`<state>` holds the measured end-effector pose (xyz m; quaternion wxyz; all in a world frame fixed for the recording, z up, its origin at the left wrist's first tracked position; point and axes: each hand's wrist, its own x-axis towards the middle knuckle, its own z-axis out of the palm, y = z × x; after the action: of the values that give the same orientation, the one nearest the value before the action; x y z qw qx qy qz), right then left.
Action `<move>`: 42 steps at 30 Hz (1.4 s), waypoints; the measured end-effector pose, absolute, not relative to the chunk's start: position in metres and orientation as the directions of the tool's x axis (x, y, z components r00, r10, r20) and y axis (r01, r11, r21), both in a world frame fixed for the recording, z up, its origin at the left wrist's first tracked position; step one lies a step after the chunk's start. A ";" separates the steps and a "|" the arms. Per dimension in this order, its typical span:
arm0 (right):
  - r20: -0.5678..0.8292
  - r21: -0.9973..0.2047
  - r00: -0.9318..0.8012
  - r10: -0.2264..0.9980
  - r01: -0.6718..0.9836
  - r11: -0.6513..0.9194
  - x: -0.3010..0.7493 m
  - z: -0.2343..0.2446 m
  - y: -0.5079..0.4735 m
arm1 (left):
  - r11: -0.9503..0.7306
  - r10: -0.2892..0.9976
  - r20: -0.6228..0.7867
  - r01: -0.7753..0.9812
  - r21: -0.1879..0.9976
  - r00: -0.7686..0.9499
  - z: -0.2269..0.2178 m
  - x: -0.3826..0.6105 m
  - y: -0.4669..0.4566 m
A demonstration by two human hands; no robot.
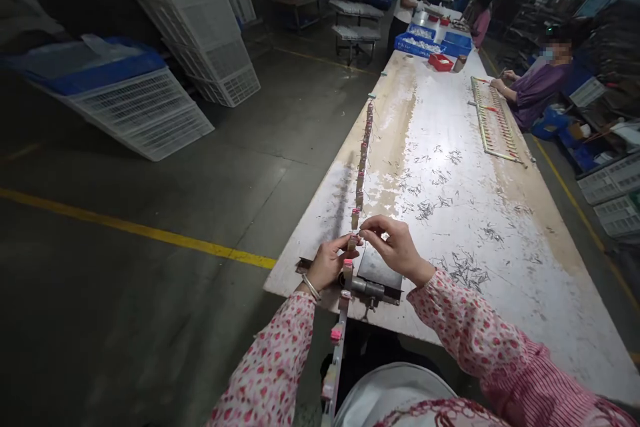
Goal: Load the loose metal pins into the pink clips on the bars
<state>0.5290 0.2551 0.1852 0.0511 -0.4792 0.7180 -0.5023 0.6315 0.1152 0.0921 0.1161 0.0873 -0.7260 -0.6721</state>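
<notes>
A long narrow bar (360, 177) with pink and tan pieces spaced along it runs along the table's left side and past its near edge toward my body. My left hand (326, 265) has its fingers closed on the bar from the left, by one of the pieces. Across from it, my right hand (395, 245) makes a pinch close to the same spot; whatever lies between its fingertips is too small to name. Under the bar sits a metal fixture (370, 288) with a round shaft, beside a flat metal plate (380, 265). Thin wires stick out from the bar's far part.
Loose wire-like bits (465, 271) lie scattered over the worn white table (525, 293). A person in purple (537, 90) works at a frame (493, 120) on the right. Blue bins (417, 47) and a red bin (440, 63) stand farther back. White crates (145, 107) are at left.
</notes>
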 end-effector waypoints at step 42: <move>-0.262 -0.483 -0.914 -0.309 -0.153 0.862 0.451 0.028 0.464 | -0.307 -0.461 -0.360 -0.235 0.922 -0.811 0.113 0.662 0.131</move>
<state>0.4510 0.4644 0.0278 0.1676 -0.1215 0.9503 -0.2325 0.6625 0.1307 0.1129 0.0751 0.2978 -0.5839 -0.7515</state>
